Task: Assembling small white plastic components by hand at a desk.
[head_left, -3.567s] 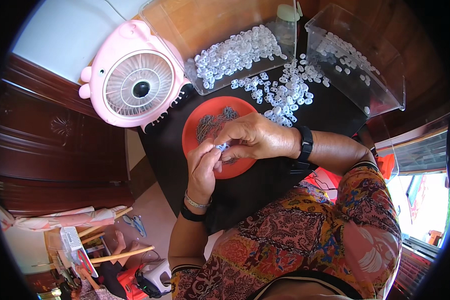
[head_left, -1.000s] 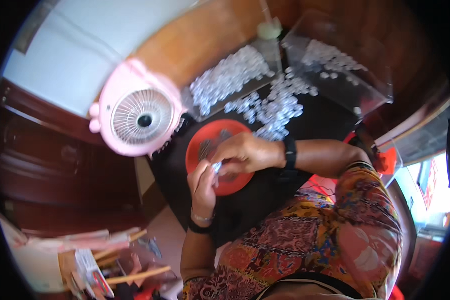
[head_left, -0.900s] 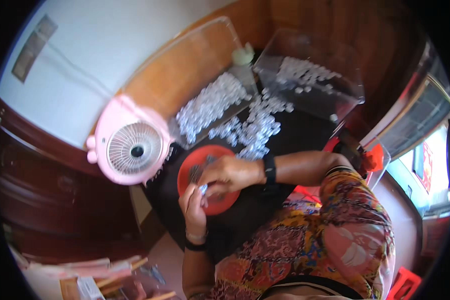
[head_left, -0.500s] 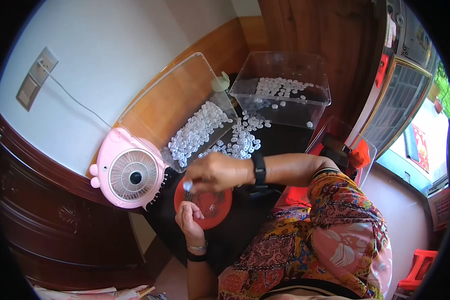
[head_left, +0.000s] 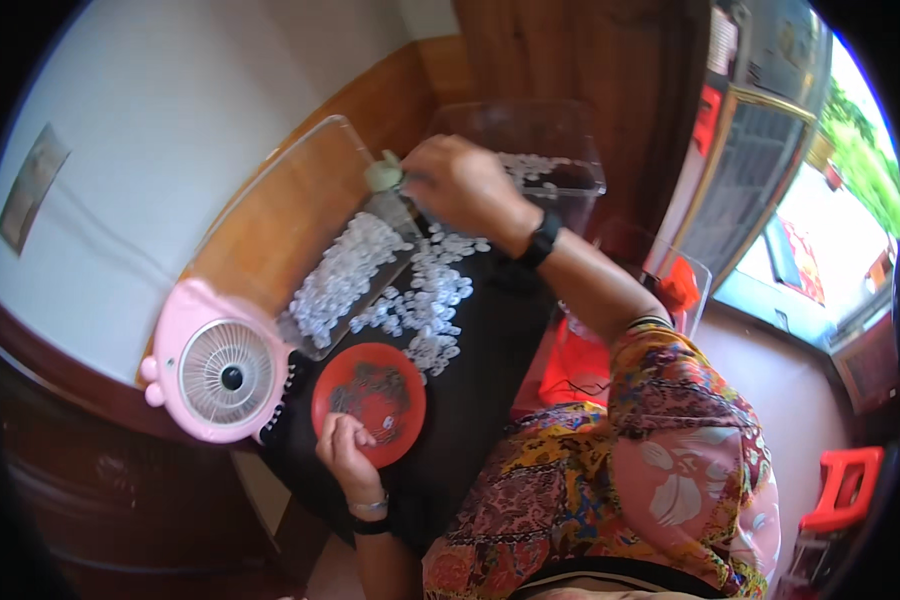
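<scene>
My right hand reaches far over the table and is closed around a small pale green object at the rim of a clear plastic box. My left hand rests at the near edge of a red round plate and seems to pinch something small; what it is cannot be made out. The plate carries a small dark heap. Several small clear pieces lie loose on the black tabletop and more fill the box.
A pink round fan stands left of the plate. A second clear box with more clear pieces sits behind my right hand. A wood panel and white wall rise behind. A red stool stands on the floor at right.
My right hand has left the plate, where it worked against my left, and stretched out to the far clear box. My head has tilted, shifting the whole view.
</scene>
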Motion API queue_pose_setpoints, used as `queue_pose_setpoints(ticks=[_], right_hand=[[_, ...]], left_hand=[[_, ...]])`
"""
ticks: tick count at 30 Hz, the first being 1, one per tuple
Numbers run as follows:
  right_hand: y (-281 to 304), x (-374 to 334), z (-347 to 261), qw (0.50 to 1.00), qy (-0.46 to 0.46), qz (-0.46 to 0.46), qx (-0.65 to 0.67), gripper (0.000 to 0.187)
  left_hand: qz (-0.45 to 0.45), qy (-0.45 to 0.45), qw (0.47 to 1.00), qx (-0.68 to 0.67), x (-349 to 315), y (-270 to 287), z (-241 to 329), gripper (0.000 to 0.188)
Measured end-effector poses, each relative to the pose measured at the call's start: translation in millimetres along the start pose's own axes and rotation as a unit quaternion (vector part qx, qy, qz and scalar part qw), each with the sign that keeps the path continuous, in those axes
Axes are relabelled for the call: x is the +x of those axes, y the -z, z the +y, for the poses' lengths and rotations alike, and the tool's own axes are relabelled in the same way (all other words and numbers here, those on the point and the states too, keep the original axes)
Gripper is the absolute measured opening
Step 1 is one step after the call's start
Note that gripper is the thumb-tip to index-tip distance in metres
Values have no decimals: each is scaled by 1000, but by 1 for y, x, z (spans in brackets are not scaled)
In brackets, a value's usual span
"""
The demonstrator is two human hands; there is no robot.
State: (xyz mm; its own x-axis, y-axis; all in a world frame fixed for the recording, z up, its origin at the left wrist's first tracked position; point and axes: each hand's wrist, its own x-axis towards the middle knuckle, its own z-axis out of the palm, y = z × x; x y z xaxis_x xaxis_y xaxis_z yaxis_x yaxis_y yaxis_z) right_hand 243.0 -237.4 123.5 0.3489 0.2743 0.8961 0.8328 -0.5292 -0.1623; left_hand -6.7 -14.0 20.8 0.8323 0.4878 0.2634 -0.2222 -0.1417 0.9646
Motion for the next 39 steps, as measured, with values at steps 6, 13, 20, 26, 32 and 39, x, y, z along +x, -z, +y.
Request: queue_pose_setpoints(ticks=[6, 13, 20, 26, 32, 39], right_hand=[[-48, -51, -21, 964, 34, -253, 81, 13], [-59, -84, 8, 924, -27, -378, 55, 17], [-69, -99, 7, 895, -16, -435, 99, 15], [-101, -92, -5, 913, 15, -405, 57, 19], [-128, -86, -20, 885, 65, -460, 5, 11], [-141, -82, -19, 888, 94, -449, -27, 10]], left_hand=[[-27, -27, 999, -7, 5, 3, -9, 28], [-24, 19, 999, -32, 5, 1, -10, 24], [-36, 26, 999, -21, 3, 2, -9, 24], [-29, 28, 999, -26, 4, 2, -12, 27], [-35, 28, 999, -22, 5, 3, -13, 26], [-45, 26, 999, -11, 6, 6, -16, 24]])
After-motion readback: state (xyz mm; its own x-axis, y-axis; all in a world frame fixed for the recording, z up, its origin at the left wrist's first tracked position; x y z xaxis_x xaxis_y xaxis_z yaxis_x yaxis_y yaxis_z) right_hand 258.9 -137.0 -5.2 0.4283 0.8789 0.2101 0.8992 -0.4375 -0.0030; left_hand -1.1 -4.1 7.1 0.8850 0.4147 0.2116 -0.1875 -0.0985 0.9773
